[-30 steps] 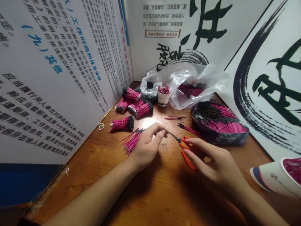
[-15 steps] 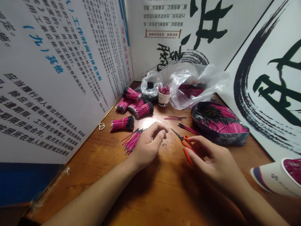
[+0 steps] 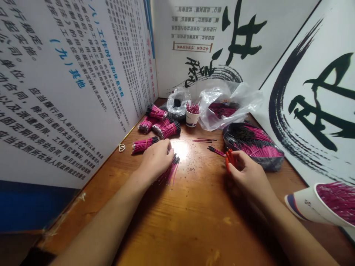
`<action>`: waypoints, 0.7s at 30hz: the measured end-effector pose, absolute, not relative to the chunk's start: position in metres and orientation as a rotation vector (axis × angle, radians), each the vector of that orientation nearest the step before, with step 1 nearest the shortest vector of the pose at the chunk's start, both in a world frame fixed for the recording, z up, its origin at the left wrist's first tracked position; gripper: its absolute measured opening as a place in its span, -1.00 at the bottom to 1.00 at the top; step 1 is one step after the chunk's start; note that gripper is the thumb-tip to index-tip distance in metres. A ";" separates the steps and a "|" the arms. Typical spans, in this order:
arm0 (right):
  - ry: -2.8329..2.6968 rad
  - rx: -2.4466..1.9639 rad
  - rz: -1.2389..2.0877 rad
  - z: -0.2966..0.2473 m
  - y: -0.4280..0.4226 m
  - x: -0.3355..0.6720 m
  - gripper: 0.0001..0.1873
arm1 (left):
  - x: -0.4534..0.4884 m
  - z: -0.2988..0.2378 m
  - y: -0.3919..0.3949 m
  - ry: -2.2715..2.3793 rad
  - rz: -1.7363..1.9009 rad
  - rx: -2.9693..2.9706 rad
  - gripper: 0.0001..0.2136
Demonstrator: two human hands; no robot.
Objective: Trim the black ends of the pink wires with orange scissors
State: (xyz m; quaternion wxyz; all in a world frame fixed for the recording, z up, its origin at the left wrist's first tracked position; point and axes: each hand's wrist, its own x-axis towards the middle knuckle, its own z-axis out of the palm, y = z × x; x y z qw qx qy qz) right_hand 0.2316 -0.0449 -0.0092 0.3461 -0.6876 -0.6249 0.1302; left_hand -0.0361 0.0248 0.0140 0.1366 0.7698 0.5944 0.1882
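Observation:
My left hand [image 3: 158, 158] is over a loose pile of pink wires [image 3: 171, 171] with black ends, its fingers curled down at the top of the pile. Whatever is between those fingers is hidden. Orange-handled scissors [image 3: 229, 159] are in my right hand [image 3: 246, 170], which is closed around the handles; their blades are not distinguishable now. Just left of the right fingertips lies a small group of black-ended pink wires [image 3: 216, 150]. A few more single wires [image 3: 203, 140] lie further back on the wooden table.
Banded wire bundles [image 3: 166, 127] are stacked at back left, with another bundle [image 3: 143, 145] in front. A paper cup [image 3: 192, 120] of wires stands by plastic bags [image 3: 206, 118]. An open bag [image 3: 267, 162] of wires lies right; a tilted cup [image 3: 302, 203] is nearer. Dark bits [image 3: 191, 162] dot the table [image 3: 180, 229].
My left hand has moved left and down onto the loose wire pile. My right hand has shifted slightly, and the scissors' blades, visible before, no longer show. The camera view has turned a little.

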 end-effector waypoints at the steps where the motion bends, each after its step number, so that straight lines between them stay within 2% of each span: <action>1: -1.640 -1.818 0.298 -0.011 -0.044 0.233 -0.79 | -0.037 0.013 0.025 1.761 0.476 2.237 -0.89; 6: -1.704 -1.912 0.245 -0.017 -0.042 0.236 -0.76 | -0.036 0.012 0.023 1.786 0.396 2.278 -0.92; 12: -1.746 -2.003 0.210 -0.025 -0.039 0.238 -0.81 | -0.021 0.012 0.011 1.416 0.652 2.303 -0.90; 17: -1.781 -1.993 0.183 -0.025 -0.038 0.239 -0.84 | -0.009 0.005 -0.003 1.034 0.621 2.311 -0.90; 21: -1.786 -1.992 0.168 -0.025 -0.039 0.238 -0.85 | -0.006 0.002 -0.006 0.922 0.613 2.296 -0.89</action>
